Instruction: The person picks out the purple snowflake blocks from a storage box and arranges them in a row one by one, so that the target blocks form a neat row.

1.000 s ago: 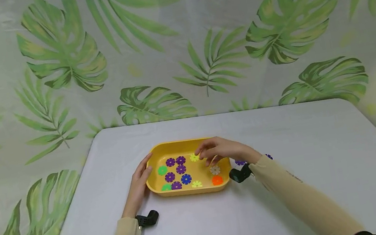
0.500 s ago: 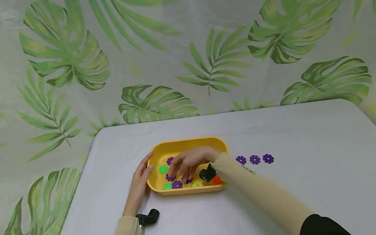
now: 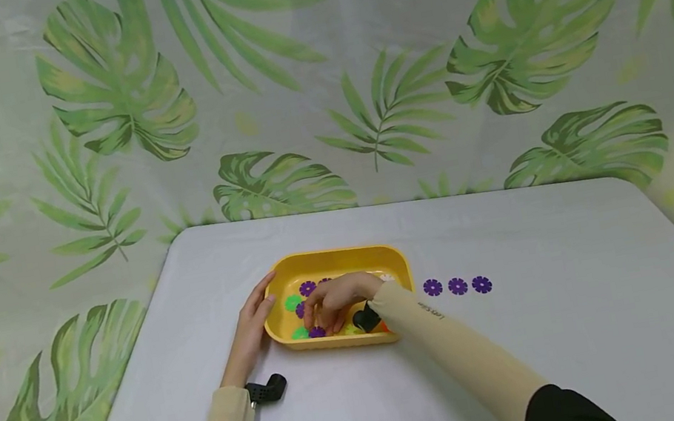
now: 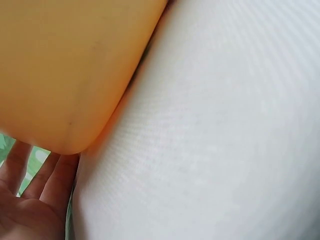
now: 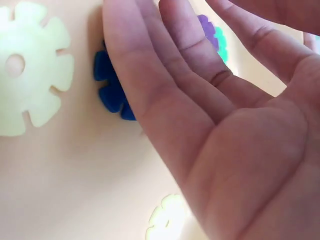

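Observation:
A yellow plastic tray (image 3: pixel 333 343) holds several notched, flower-shaped plastic discs. My left hand (image 3: pixel 251 335) rests against the tray's left end, its fingers fairly straight along the outer wall. Inside the tray is my right hand (image 3: pixel 343 293), fingers bent loosely downward among the discs near a purple disc (image 3: pixel 316 332). From the right wrist view, a blue disc (image 5: pixel 111 92) lies partly behind the fingers and a pale yellow disc (image 5: pixel 45 70) is beside them. The right fingertips are cut off there, and no disc is visibly gripped.
On the white table (image 3: pixel 573 319), three purple discs stand in a row right of the tray, the middle one (image 3: pixel 457 286) evenly spaced. Green discs (image 3: pixel 293 302) lie at the tray's left. A leaf-patterned cloth (image 3: pixel 374 38) hangs behind the table.
My right hand has moved left and down, from the tray's right part to its middle-left. The purple row on the table has come into full view. My left hand stays at the tray.

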`<state>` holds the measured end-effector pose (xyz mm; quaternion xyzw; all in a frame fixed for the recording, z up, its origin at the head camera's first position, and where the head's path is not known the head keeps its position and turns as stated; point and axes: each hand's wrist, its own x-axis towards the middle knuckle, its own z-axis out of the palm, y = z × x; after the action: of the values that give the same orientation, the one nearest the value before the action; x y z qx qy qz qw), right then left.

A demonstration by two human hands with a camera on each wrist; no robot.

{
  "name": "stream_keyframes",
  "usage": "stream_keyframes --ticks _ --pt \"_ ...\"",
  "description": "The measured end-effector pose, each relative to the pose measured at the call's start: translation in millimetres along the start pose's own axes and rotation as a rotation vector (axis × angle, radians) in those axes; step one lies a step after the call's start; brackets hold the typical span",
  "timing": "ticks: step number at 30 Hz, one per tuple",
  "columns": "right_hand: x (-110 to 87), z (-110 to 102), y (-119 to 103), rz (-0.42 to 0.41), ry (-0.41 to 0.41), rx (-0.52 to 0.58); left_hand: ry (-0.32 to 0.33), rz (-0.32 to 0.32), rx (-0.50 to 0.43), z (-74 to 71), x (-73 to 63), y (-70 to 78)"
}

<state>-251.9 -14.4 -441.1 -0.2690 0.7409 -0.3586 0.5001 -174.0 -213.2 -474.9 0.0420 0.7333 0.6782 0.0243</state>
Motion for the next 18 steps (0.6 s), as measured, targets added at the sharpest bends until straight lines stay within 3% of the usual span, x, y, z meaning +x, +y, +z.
stream_keyframes --ticks 12,18 --pt "0.1 2 3 -0.044 0.043 -0.061 0.004 -0.010 -0.002 1.0 -1.2 2.5" --pt "-16.7 -11 2 -0.121 0.093 -0.043 0.000 -0.012 0.006 1.2 -1.4 2.8"
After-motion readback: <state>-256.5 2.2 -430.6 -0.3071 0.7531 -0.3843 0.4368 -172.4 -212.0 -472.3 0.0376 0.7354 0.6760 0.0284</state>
